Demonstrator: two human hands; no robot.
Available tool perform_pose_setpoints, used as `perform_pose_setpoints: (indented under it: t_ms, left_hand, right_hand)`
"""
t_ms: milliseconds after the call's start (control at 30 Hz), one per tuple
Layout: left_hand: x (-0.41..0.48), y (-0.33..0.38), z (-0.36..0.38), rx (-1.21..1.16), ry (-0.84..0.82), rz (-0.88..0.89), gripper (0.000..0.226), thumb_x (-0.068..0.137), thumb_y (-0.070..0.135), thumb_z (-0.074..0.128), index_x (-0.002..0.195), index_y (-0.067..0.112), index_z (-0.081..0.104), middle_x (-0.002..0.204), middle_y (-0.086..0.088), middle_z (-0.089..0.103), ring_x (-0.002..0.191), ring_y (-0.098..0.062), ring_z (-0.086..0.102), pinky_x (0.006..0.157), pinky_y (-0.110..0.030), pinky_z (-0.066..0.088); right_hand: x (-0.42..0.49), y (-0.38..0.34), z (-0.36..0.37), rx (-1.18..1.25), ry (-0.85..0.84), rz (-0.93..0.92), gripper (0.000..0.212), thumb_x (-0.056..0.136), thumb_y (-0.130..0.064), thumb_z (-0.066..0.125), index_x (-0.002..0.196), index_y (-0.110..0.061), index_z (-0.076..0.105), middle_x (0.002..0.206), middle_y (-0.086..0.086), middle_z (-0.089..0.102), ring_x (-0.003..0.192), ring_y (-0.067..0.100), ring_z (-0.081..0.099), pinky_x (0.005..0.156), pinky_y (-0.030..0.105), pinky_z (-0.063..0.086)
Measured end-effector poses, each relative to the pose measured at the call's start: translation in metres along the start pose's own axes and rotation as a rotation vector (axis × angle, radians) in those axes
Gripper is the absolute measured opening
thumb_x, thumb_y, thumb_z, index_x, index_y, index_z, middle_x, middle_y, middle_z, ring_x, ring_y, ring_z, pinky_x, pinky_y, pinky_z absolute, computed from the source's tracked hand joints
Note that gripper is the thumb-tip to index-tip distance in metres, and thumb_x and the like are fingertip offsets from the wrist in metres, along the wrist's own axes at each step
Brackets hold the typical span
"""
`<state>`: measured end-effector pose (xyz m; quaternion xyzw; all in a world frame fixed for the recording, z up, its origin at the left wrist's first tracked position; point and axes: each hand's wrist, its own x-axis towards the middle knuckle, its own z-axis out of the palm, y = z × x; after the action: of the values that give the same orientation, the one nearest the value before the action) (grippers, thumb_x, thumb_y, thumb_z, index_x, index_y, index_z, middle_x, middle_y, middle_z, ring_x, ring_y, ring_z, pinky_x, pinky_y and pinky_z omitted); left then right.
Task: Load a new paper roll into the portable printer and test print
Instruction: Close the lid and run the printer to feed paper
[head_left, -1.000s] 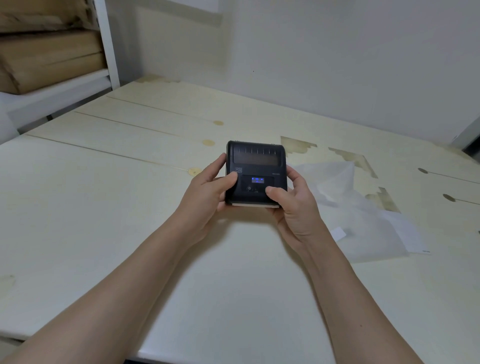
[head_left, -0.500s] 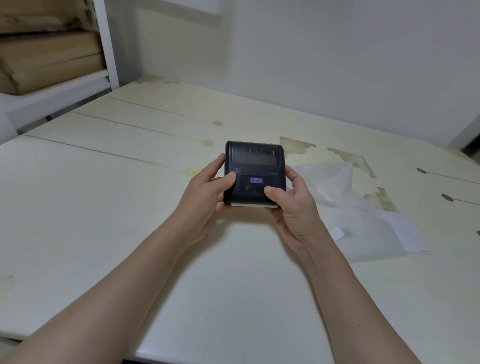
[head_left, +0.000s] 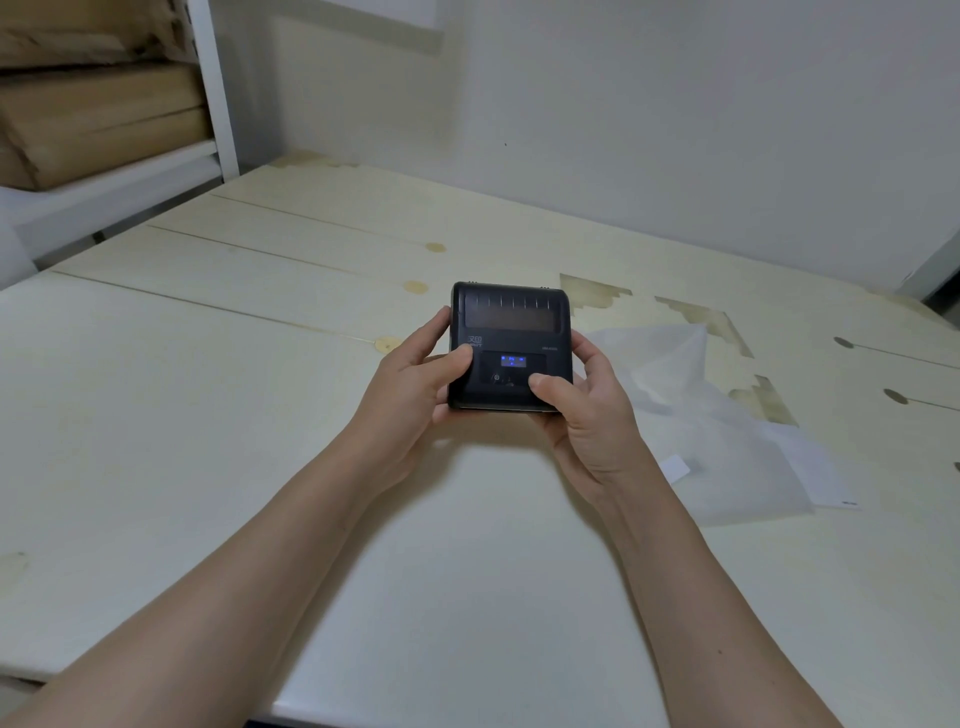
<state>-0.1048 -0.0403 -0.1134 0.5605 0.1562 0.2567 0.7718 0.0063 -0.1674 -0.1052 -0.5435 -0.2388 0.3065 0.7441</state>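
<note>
while both hands grip it, black printer (head_left: 511, 345) shows blue display.

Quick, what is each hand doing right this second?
Left hand: closed on the printer, thumb on its front panel.
Right hand: closed on the printer, thumb beside the buttons.

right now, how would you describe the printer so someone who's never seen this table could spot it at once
Start at the pale wooden table below the white wall. Near its middle, the left hand and right hand hold the printer just above the surface. It is the only dark thing there: a small black box with a lit blue display, left of the crumpled white wrapper.
</note>
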Motion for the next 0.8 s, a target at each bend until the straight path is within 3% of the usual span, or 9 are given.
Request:
perform_pose_setpoints:
  t_ms: [200,333,467,600,800]
  left_hand:
    - [-0.001,0.0,0.0,0.003,0.001,0.004,0.053,0.099,0.01,0.05,0.148,0.028,0.041,0.115,0.003,0.075,0.103,-0.024,0.072,0.09,-0.036,0.058]
    - [-0.001,0.001,0.0,0.006,-0.007,-0.003,0.051,0.099,0.013,0.051,0.146,0.03,0.043,0.116,0.004,0.074,0.097,-0.021,0.074,0.078,-0.03,0.06]
    - [-0.001,0.001,0.0,-0.004,0.004,0.0,0.051,0.099,0.015,0.052,0.146,0.029,0.043,0.117,0.005,0.074,0.103,-0.024,0.072,0.091,-0.039,0.058]
    - [0.0,0.0,-0.001,-0.024,0.015,-0.01,0.052,0.098,0.017,0.054,0.147,0.027,0.042,0.122,0.007,0.072,0.103,-0.022,0.072,0.085,-0.033,0.059]
    - [0.0,0.0,0.0,-0.053,0.048,-0.014,0.05,0.097,0.025,0.058,0.145,0.026,0.046,0.119,0.007,0.073,0.094,-0.018,0.074,0.072,-0.024,0.058]
  right_hand:
    - [0.002,0.002,-0.002,-0.013,-0.003,-0.002,0.071,0.073,-0.002,0.061,0.14,-0.011,0.038,0.119,0.019,0.069,0.102,0.028,0.068,0.101,0.05,0.05]
    - [0.003,0.004,-0.004,-0.026,0.0,0.007,0.069,0.075,-0.005,0.063,0.139,-0.013,0.039,0.122,0.02,0.068,0.11,0.035,0.067,0.1,0.053,0.05]
    - [0.005,0.004,-0.003,0.041,0.011,0.025,0.061,0.085,-0.022,0.063,0.141,-0.01,0.042,0.128,0.019,0.065,0.117,0.034,0.064,0.1,0.057,0.049]
    - [0.002,0.001,0.002,0.068,0.008,0.041,0.058,0.096,-0.045,0.052,0.14,-0.008,0.047,0.137,0.022,0.058,0.127,0.038,0.056,0.102,0.065,0.043]
    - [-0.003,-0.006,0.004,0.107,-0.024,0.057,0.054,0.1,-0.05,0.033,0.136,-0.015,0.055,0.128,0.019,0.066,0.12,0.037,0.062,0.101,0.06,0.046]
